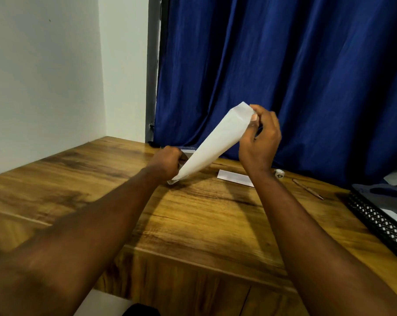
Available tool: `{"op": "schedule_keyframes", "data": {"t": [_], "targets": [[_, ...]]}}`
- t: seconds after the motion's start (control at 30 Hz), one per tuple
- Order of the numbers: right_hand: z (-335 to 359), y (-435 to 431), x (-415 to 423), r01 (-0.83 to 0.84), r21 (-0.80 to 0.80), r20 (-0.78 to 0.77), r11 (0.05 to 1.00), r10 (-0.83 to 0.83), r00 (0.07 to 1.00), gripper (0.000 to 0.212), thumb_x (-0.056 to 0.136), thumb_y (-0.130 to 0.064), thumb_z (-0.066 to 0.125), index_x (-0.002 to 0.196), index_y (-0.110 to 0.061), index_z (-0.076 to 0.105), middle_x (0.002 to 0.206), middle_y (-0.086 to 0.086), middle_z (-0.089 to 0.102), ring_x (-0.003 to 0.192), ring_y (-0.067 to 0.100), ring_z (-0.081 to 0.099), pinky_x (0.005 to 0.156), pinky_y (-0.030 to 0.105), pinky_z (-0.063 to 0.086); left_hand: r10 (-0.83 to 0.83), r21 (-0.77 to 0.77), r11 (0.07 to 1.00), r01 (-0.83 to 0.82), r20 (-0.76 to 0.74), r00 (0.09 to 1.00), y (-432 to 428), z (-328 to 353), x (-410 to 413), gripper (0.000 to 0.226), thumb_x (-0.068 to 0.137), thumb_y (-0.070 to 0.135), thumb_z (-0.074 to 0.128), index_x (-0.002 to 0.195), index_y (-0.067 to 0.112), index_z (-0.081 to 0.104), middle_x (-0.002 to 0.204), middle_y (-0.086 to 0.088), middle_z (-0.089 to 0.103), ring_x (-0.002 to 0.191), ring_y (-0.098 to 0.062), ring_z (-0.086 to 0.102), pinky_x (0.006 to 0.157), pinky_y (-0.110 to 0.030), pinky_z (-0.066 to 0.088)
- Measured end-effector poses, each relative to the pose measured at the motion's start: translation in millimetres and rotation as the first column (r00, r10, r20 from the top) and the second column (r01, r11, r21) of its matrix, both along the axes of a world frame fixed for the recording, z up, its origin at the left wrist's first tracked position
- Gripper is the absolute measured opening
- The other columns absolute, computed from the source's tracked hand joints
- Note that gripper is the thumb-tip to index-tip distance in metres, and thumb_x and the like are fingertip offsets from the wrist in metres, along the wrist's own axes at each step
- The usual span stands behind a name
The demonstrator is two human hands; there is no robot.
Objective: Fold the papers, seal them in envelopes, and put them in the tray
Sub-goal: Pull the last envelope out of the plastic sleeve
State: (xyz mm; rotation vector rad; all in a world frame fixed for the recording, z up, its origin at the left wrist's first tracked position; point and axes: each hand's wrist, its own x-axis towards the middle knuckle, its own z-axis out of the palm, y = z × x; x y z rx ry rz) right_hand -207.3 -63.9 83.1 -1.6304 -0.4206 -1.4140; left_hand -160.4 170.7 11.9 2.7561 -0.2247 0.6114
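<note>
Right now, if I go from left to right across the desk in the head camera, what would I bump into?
Left hand → white paper held between both hands → right hand → small white object → pen → black mesh tray.

White paper (212, 147) slants up rightward; folded white piece (235, 177) lies flat nearby; black mesh tray (375, 222) far right

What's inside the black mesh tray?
In the tray: a grey piece with an oval hole and a white paper edge. Anything beneath the grey piece is covered.
</note>
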Motion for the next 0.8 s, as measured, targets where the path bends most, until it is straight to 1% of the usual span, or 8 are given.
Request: {"op": "schedule_keyframes", "data": {"t": [0.2,0.33,0.4,0.47,0.53,0.63,0.7,0.8], "targets": [[10.6,-17.2,6.0,0.089,0.276,-0.047,0.957,-0.079,0.996,0.022,0.103,-0.011,0.047,0.111,-0.005,0.067,0.109,0.006,0.069,0.101,0.025,0.064,0.086,0.043,0.054,-0.041,0.035,0.999,0.041,-0.008,0.999,0.4,0.0,-1.2,0.037,0.085,0.015,0.081,0.121,0.017,0.074,0.117,0.002,0.075,0.095,-0.013,0.066,0.073,-0.026,0.051],[2.7,-37.6,20.3,0.181,0.447,-0.180,0.876,-0.110,0.978,0.025,0.106,-0.012,0.047,0.118,-0.004,0.067,0.117,0.010,0.072,0.107,0.027,0.066,0.091,0.042,0.054,0.009,0.018,1.000,-0.009,-0.016,1.000,3.5,-4.3,-2.5,0.014,0.091,0.014,0.072,0.104,0.022,0.072,0.104,-0.002,0.073,0.082,-0.012,0.060,0.077,-0.033,0.052],[-8.7,-47.3,27.6,0.216,0.500,-0.263,0.838,-0.091,0.961,0.027,0.108,-0.015,0.045,0.122,-0.008,0.067,0.121,0.009,0.072,0.110,0.026,0.066,0.090,0.037,0.054,0.025,0.012,1.000,-0.024,-0.090,0.996,6.0,-10.3,-3.1,0.014,0.091,0.014,0.069,0.088,0.025,0.061,0.098,0.000,0.069,0.082,-0.012,0.060,0.076,-0.032,0.053],[-25.9,-55.8,35.1,0.251,0.523,-0.344,0.815,-0.067,0.937,0.028,0.108,-0.017,0.044,0.124,-0.011,0.066,0.124,0.008,0.071,0.110,0.025,0.067,0.086,0.034,0.053,0.024,0.000,1.000,-0.025,-0.191,0.981,8.1,-16.8,-3.8,0.011,0.085,0.015,0.073,0.085,0.024,0.065,0.091,0.002,0.069,0.081,-0.013,0.064,0.073,-0.032,0.057],[-43.7,-63.6,41.8,0.301,0.533,-0.421,0.791,-0.061,0.905,0.027,0.108,-0.017,0.046,0.123,-0.013,0.067,0.125,0.009,0.071,0.108,0.025,0.066,0.081,0.029,0.045,0.019,-0.008,1.000,-0.022,-0.241,0.970,8.8,-19.9,-5.1,0.005,0.082,0.028,0.074,0.080,0.025,0.069,0.081,0.005,0.071,0.076,-0.014,0.067,0.069,-0.032,0.058],[-65.7,-73.0,49.8,0.376,0.548,-0.532,0.747,-0.035,0.846,0.026,0.107,-0.018,0.047,0.124,-0.015,0.067,0.128,0.011,0.071,0.104,0.024,0.064,0.081,0.029,0.041,-0.031,-0.130,0.991,-0.008,-0.295,0.955,7.8,-16.1,-8.9,0.038,0.083,0.060,0.064,0.078,0.024,0.075,0.070,0.010,0.073,0.070,-0.010,0.070,0.066,-0.034,0.058],[-77.4,-78.7,54.4,0.403,0.557,-0.584,0.726,-0.002,0.811,0.026,0.107,-0.018,0.048,0.124,-0.016,0.067,0.130,0.011,0.071,0.111,0.031,0.066,0.083,0.030,0.042,-0.046,-0.170,0.985,-0.006,-0.298,0.953,6.2,-14.4,-10.7,0.046,0.087,0.068,0.054,0.090,0.027,0.076,0.087,0.010,0.075,0.083,-0.012,0.069,0.075,-0.037,0.056],[-89.2,-86.1,57.7,0.444,0.542,-0.647,0.713,0.018,0.763,0.025,0.107,-0.019,0.049,0.125,-0.017,0.067,0.132,0.011,0.070,0.117,0.033,0.066,0.084,0.031,0.042,0.019,-0.104,0.994,-0.044,-0.231,0.973,3.7,-15.4,-12.8,0.052,0.093,0.069,0.046,0.121,0.032,0.070,0.123,0.005,0.069,0.108,-0.018,0.063,0.094,-0.048,0.054]]}}
